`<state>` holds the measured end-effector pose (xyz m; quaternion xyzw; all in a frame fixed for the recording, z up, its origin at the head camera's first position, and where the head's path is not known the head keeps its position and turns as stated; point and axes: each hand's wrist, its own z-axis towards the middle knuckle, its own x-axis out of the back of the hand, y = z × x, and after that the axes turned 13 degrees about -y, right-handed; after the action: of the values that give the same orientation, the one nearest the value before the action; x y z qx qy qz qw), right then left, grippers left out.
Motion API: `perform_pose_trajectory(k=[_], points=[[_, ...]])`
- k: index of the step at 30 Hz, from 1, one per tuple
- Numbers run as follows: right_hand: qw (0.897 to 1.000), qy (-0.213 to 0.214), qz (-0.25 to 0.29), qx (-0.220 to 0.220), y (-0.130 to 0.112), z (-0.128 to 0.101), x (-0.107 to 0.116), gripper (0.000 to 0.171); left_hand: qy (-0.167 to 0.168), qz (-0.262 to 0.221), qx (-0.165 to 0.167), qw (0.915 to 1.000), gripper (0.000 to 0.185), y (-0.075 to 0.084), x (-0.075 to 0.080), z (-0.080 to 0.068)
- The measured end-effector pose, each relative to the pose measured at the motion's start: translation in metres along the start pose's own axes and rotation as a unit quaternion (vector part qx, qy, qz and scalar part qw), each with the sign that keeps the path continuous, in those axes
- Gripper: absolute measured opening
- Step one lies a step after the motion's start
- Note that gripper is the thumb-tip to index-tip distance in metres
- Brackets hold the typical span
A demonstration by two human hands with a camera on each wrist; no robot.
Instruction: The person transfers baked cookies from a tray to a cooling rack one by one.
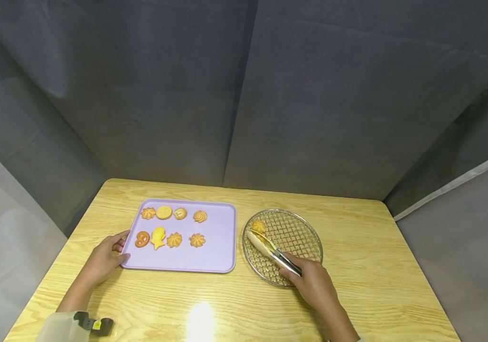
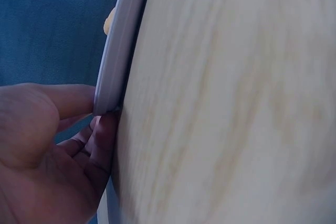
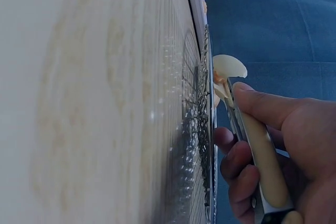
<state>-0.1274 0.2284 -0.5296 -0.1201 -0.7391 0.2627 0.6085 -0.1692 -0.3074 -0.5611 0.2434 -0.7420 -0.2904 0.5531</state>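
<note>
A lavender tray [image 1: 216, 247] lies on the wooden table [image 1: 355, 247] with several golden cookies [image 1: 164, 212] in two rows on its left half. My left hand [image 1: 116, 251] holds the tray's near left corner, thumb over the rim [image 2: 118, 51] and fingers against its edge. To the right sits a round wire rack [image 1: 301, 235]. My right hand [image 1: 299, 275] grips metal tongs [image 1: 269, 249] with cream tips [image 3: 228, 66] low over the rack [image 3: 197, 129]. The tips lie at one cookie [image 1: 258, 225] on the rack's far left part.
Grey fabric walls close in the table at the back and both sides. Bare wood lies in front of the tray and right of the rack. A black strap device [image 1: 94, 324] sits on my left wrist.
</note>
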Motion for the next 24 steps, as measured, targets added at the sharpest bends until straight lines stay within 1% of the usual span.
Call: perform_pose_trajectory(k=[13, 24], points=[[1.000, 0.004, -0.011, -0.004, 0.0018, -0.0025, 0.0036, 0.060, 0.002, 0.002, -0.007, 1.0000, 0.064, 0.0003, 0.0001, -0.0006], [1.000, 0.008, -0.017, -0.015, 0.0032, -0.0024, 0.0072, 0.068, 0.002, -0.003, -0.001, 1.0000, 0.064, 0.0015, 0.0002, -0.0009]])
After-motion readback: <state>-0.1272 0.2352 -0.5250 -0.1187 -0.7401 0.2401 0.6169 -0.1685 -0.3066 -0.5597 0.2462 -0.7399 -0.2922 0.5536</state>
